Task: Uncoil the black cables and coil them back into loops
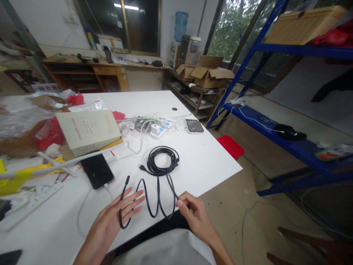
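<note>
A long black cable lies in a round coil on the white table, one plug at its left side. Loose loops of it run from the coil toward me. My left hand is open, its fingers stretched out and spread, with a bend of the cable lying about them. The cable's other end sticks up just beyond those fingers. Near the front edge, my right hand is closed, pinching a loop of the cable between thumb and fingers.
To the left are a phone with a white lead, a cream booklet, a power strip and plastic bags. White chargers and a dark-topped square device stand farther back. A red stool and blue shelving are at right.
</note>
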Action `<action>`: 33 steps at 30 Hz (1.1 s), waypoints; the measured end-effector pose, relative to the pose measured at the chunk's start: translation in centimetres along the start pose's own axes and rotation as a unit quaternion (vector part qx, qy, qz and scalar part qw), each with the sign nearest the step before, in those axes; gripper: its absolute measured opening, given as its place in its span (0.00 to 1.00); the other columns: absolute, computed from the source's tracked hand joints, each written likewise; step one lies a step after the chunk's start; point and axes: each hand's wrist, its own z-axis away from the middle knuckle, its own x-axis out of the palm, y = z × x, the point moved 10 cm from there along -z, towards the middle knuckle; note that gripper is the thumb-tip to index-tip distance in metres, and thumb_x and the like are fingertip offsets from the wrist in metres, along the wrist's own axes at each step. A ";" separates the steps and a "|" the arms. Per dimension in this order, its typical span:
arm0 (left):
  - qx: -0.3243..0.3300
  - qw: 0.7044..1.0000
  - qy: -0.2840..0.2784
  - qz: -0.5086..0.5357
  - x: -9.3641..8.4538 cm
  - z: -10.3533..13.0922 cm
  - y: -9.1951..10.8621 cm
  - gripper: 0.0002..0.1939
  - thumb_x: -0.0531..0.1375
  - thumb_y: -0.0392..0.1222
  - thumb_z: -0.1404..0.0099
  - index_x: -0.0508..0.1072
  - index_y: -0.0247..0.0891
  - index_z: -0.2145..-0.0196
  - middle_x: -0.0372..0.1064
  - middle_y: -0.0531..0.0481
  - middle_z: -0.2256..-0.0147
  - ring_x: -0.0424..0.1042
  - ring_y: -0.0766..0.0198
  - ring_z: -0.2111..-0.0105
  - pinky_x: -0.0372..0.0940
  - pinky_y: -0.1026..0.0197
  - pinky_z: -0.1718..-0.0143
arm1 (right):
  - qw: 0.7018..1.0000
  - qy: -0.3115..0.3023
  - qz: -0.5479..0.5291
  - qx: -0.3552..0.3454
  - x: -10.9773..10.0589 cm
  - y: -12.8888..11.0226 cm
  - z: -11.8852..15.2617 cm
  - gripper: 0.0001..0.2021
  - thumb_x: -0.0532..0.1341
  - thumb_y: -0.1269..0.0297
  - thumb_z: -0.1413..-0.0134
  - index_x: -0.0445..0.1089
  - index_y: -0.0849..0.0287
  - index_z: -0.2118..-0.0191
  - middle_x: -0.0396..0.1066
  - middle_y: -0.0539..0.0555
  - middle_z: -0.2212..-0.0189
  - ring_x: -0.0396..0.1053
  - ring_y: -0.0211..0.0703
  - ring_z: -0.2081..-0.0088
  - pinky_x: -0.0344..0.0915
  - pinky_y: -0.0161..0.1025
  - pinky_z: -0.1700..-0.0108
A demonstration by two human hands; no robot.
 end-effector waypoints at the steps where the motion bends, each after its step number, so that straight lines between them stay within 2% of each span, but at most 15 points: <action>1: -0.004 1.000 -0.011 0.004 0.6 0.0 -0.4 0.35 0.69 0.49 0.35 0.72 0.32 0.34 0.73 0.26 0.39 0.73 0.32 0.38 0.63 0.31 0.34 | 1.000 -0.023 0.013 -0.010 1.5 -0.5 -0.1 0.20 0.59 0.49 0.27 0.68 0.60 0.67 0.59 0.46 0.75 0.56 0.34 0.72 0.53 0.34 0.69; 5: -0.014 0.998 -0.051 0.022 3.1 0.3 -1.7 0.34 0.68 0.46 0.33 0.72 0.31 0.33 0.77 0.27 0.43 0.76 0.34 0.41 0.63 0.32 0.34 | 0.987 -0.119 0.096 -0.057 5.9 -2.1 -0.2 0.17 0.59 0.53 0.27 0.70 0.59 0.66 0.63 0.46 0.74 0.58 0.33 0.72 0.54 0.34 0.67; 9: 0.011 0.997 -0.055 0.055 4.8 0.6 -1.6 0.23 0.69 0.44 0.34 0.80 0.32 0.44 0.79 0.31 0.46 0.77 0.37 0.43 0.67 0.37 0.37 | 0.963 -0.150 0.168 -0.148 7.4 -3.8 -0.3 0.13 0.60 0.58 0.27 0.70 0.58 0.65 0.67 0.47 0.73 0.62 0.35 0.71 0.57 0.35 0.64; 14: 0.045 0.995 -0.044 0.074 6.5 0.6 -1.0 0.21 0.68 0.44 0.32 0.81 0.33 0.44 0.79 0.38 0.53 0.78 0.47 0.51 0.71 0.46 0.47 | 0.922 -0.116 0.252 -0.272 7.0 -6.4 0.0 0.14 0.57 0.60 0.24 0.74 0.58 0.62 0.70 0.52 0.73 0.65 0.40 0.69 0.57 0.40 0.65; 17: 0.039 0.995 -0.035 0.082 7.6 0.7 -0.9 0.20 0.67 0.46 0.31 0.81 0.33 0.45 0.77 0.40 0.56 0.75 0.52 0.55 0.70 0.52 0.53 | 0.905 -0.114 0.279 -0.300 7.0 -7.0 0.5 0.14 0.58 0.59 0.24 0.76 0.58 0.60 0.70 0.52 0.74 0.65 0.41 0.70 0.56 0.41 0.67; 19: 0.010 0.994 -0.055 0.092 8.8 1.0 -1.4 0.21 0.65 0.49 0.28 0.80 0.35 0.43 0.75 0.44 0.63 0.73 0.57 0.61 0.69 0.55 0.57 | 0.901 -0.110 0.281 -0.312 7.1 -7.2 0.9 0.13 0.59 0.58 0.24 0.76 0.58 0.59 0.71 0.52 0.73 0.65 0.41 0.70 0.57 0.41 0.67; 22: -0.012 0.988 -0.086 0.126 10.7 1.3 -1.9 0.23 0.62 0.54 0.26 0.79 0.35 0.43 0.63 0.53 0.74 0.65 0.62 0.69 0.64 0.60 0.64 | 0.899 -0.100 0.281 -0.321 7.2 -7.1 1.3 0.10 0.62 0.58 0.26 0.77 0.58 0.57 0.73 0.52 0.72 0.66 0.41 0.70 0.58 0.42 0.67; 25: -0.007 0.980 -0.088 0.176 11.8 0.9 -1.8 0.20 0.64 0.53 0.26 0.80 0.33 0.50 0.50 0.58 0.78 0.61 0.65 0.72 0.64 0.61 0.63 | 0.898 -0.086 0.289 -0.321 6.9 -6.9 1.3 0.08 0.64 0.59 0.28 0.76 0.58 0.55 0.74 0.53 0.69 0.69 0.42 0.68 0.60 0.42 0.66; 27: 0.000 0.975 -0.089 0.205 12.3 0.4 -1.5 0.17 0.64 0.51 0.26 0.80 0.32 0.54 0.43 0.60 0.79 0.56 0.67 0.74 0.64 0.61 0.63 | 0.893 -0.071 0.308 -0.322 6.4 -6.8 1.1 0.06 0.65 0.62 0.29 0.74 0.58 0.53 0.76 0.54 0.66 0.71 0.44 0.64 0.64 0.43 0.61; 30: 0.009 0.967 -0.105 0.234 13.1 -0.6 -0.7 0.16 0.62 0.52 0.24 0.79 0.36 0.61 0.36 0.63 0.81 0.44 0.69 0.80 0.58 0.63 0.73 | 0.884 -0.020 0.338 -0.322 4.8 -6.6 1.0 0.11 0.65 0.68 0.31 0.72 0.58 0.46 0.76 0.57 0.57 0.72 0.49 0.55 0.68 0.50 0.51; 33: 0.016 0.958 -0.130 0.257 13.7 -1.5 0.1 0.20 0.59 0.55 0.23 0.73 0.39 0.69 0.30 0.64 0.83 0.32 0.70 0.82 0.45 0.64 0.80 | 0.875 0.095 0.347 -0.323 2.1 -6.2 1.2 0.21 0.70 0.65 0.35 0.70 0.55 0.40 0.71 0.62 0.47 0.69 0.57 0.44 0.68 0.57 0.43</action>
